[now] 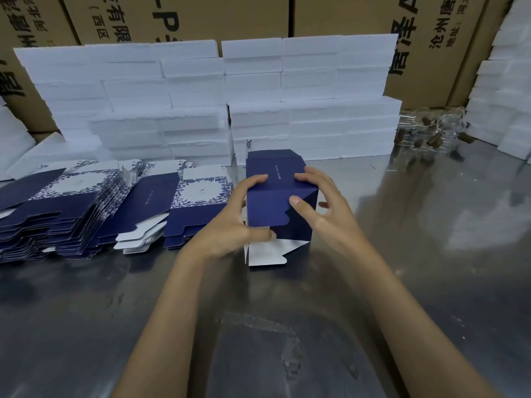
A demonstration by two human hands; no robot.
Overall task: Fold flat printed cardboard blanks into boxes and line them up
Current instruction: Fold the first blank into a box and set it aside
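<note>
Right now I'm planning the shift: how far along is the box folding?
Done: no finished boxes show lined up. In hand: one navy box, left hand and right hand gripping it, its white bottom flap still open. Left: stacks of flat blanks on the table.

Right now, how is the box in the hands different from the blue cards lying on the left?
The box is popped up into a hollow shape; the blanks lie flat in stacks. The box is held by both hands; nobody touches the blanks. The box shows only navy; the blanks show white flowery panels. Both are navy printed cardboard.
</note>
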